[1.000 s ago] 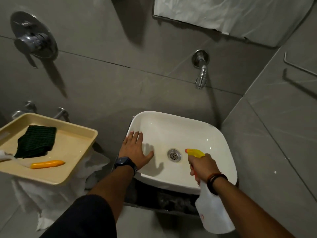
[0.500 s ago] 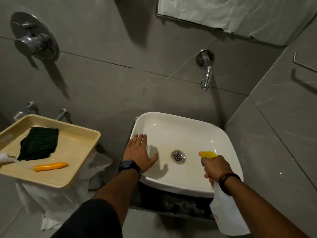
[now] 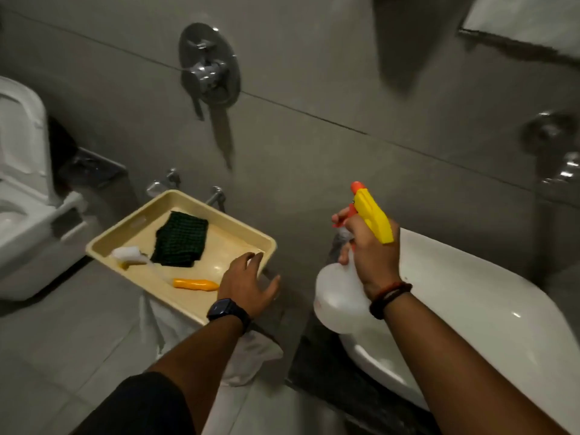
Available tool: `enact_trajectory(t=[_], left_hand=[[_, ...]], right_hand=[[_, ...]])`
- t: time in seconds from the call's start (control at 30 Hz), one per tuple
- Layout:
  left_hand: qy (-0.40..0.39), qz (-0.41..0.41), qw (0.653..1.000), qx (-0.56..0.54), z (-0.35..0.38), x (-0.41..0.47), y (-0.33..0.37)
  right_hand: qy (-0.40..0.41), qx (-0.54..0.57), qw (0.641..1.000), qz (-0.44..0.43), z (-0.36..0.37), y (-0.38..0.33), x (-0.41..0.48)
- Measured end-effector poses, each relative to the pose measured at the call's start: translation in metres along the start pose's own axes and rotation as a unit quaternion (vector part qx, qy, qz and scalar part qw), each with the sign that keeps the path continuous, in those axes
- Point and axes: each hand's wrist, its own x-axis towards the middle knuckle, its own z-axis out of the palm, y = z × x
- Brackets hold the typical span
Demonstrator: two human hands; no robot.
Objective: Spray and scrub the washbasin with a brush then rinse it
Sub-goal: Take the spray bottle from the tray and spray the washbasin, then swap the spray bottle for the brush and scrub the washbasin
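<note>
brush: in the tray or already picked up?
In the tray. The brush lies flat beside the dark cloth; the open left hand hovers near its orange handle.

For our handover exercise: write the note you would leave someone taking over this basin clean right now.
Left hand: open, empty, over the near right corner of the tray.
Right hand: gripping the spray bottle beside the washbasin.
Brush lies in the tray with a dark cloth.
Done: whether any spray has gone on cannot be told.
Left: pick up brush, scrub, rinse.
</note>
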Motion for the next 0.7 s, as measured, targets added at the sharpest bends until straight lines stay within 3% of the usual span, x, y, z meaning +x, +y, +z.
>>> enact_trajectory(t=[0.27,0.5,0.6,0.7], left_hand=[[0.013,-0.144,0.987,0.07,-0.059,0.037,-0.187],[-0.027,-0.101,0.99,0.091,-0.058,0.054,-0.262],[-0.032,-0.077,0.992,0.094,-0.053,0.058,-0.27],[-0.025,-0.065,0.993,0.095,-0.052,0.061,-0.272]], right_hand=[[-0.051,-0.005,0.998,0.038,0.212,0.118,0.056],[-0.114,-0.086,0.989,0.04,0.302,0.194,0.077],[-0.117,-0.13,0.984,0.034,0.311,0.201,0.081],[-0.129,-0.102,0.985,0.056,0.305,0.199,0.081]])
